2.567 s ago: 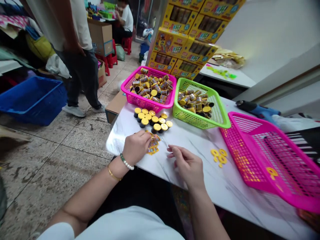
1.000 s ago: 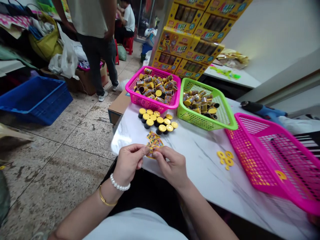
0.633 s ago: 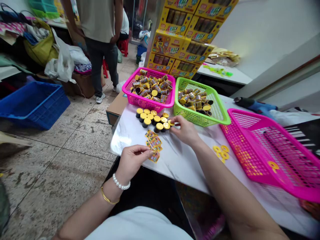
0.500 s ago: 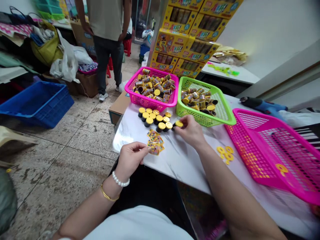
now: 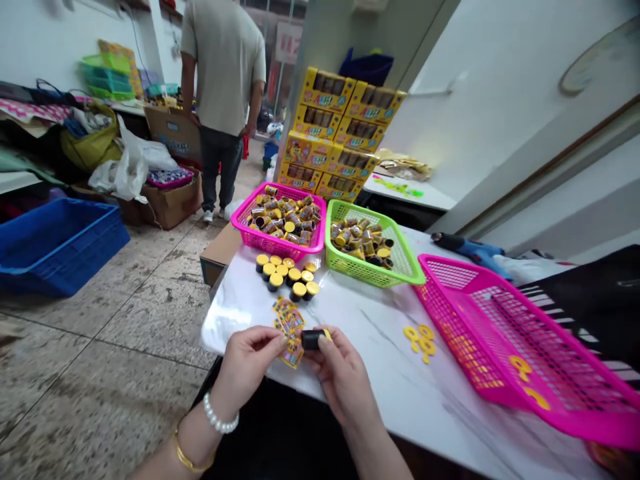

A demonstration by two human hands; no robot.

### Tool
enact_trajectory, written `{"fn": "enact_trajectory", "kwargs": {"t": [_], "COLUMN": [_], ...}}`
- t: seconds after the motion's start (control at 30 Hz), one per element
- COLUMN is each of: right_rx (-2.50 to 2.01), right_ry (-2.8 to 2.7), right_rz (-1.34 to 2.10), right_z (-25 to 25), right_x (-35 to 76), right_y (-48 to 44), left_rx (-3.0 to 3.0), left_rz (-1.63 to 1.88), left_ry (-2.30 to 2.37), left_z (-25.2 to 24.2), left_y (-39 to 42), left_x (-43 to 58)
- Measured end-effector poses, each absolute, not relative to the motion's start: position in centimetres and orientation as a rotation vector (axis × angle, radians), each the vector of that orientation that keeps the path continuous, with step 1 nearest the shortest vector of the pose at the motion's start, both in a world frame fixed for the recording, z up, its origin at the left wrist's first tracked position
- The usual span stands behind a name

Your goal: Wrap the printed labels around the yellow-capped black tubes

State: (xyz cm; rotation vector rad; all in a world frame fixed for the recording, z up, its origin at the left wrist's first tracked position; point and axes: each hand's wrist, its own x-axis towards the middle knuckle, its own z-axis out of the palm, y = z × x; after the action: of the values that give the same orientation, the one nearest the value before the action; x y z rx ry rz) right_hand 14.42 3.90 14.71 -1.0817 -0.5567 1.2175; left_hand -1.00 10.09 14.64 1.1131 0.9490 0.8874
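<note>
After picking a black cup (image 5: 310, 340) from the yellow-lidded cups (image 5: 275, 283), now gripping it sideways in the right hand (image 5: 344, 373), bringing it close to the label (image 5: 292, 354) pinched in the left hand (image 5: 249, 363).

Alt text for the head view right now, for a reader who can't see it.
The right hand holds a yellow-capped black container sideways over a white table, and the left hand pinches a printed yellow label. Beyond stand more capped containers, then a pink basket and a green basket holding patterned ones.
</note>
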Motion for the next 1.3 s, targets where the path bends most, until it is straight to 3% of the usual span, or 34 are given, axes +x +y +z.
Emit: {"fn": "enact_trajectory", "kwargs": {"t": [0.5, 0.93, 1.3], "right_rx": [-1.063, -1.335, -1.299], "right_ry": [-0.481, -0.974, -1.037], "right_rz": [1.116, 0.668, 0.780], "right_z": [14.9, 15.0, 16.0], "right_x": [13.1, 12.7, 13.4], "right_y": [4.3, 3.4, 2.9], "left_rx": [0.614, 0.403, 0.559], "left_rz": [0.665, 0.714, 0.689], "left_ry": [0.807, 0.706, 0.723], "left_z": [15.7, 15.1, 15.4], "left_y": [10.1, 10.4, 9.4], "left_x": [-1.6, -0.9, -1.2]}}
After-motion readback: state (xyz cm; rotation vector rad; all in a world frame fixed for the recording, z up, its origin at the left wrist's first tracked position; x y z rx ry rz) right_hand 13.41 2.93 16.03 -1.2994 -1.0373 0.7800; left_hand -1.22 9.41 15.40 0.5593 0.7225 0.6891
